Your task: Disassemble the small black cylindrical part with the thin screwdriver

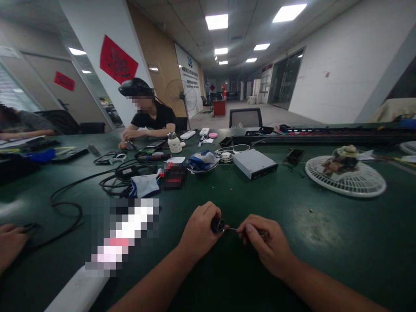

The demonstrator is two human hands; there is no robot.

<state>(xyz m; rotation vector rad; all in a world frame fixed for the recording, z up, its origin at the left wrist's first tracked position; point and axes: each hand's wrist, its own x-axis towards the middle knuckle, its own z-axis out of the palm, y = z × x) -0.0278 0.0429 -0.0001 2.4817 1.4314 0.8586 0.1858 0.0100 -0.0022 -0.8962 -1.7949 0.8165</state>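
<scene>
Toward the surface's [191, 193] near edge, my left hand [202, 227] curls round a dark cylinder [217, 225]; my right hand [264, 240] pinches a thin tool [233, 229].

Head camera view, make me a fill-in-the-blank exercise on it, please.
The dark cylinder is in the person's ____ hand.
The thin tool is in the person's ____ hand.
The table is ____ in colour.
In view, the silver box lies to the ____ of the white grille.

Missing words: left; right; green; left.
</scene>
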